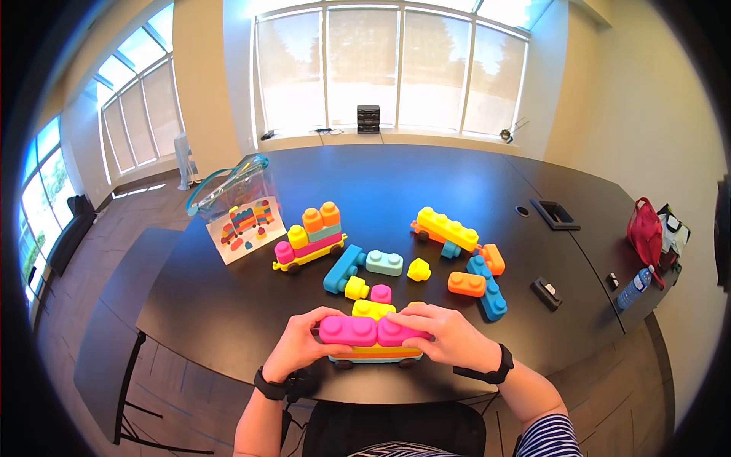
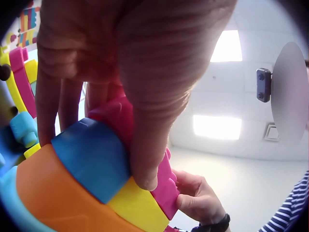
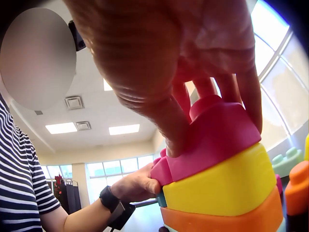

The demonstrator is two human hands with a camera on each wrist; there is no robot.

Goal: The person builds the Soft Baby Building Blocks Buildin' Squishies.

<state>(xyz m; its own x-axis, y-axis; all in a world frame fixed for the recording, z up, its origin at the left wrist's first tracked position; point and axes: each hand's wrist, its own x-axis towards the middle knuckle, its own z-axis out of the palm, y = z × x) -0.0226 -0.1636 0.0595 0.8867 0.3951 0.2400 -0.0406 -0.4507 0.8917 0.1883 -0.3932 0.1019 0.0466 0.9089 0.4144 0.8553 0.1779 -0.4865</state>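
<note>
Two pink blocks lie side by side on top of a stack with wheels at the table's near edge. The left hand (image 1: 308, 344) grips the left pink block (image 1: 348, 330); the right hand (image 1: 461, 339) pinches the right pink block (image 1: 397, 332). In the left wrist view a blue block (image 2: 91, 157) and a yellow block (image 2: 140, 205) sit under the pink, above an orange block (image 2: 58, 188). The right wrist view shows the right pink block (image 3: 215, 140) on the yellow block (image 3: 222, 183), its fingers and thumb on opposite sides. Behind the stack is a small pink block (image 1: 381, 293).
Beyond the stack lie a blue block (image 1: 344, 269), a pale green block (image 1: 384, 263), an orange block (image 1: 466, 284) and two wheeled block cars (image 1: 308, 255) (image 1: 447, 228). A picture card (image 1: 247, 232) leans by a clear bag at left; a bottle (image 1: 634, 288) stands at right.
</note>
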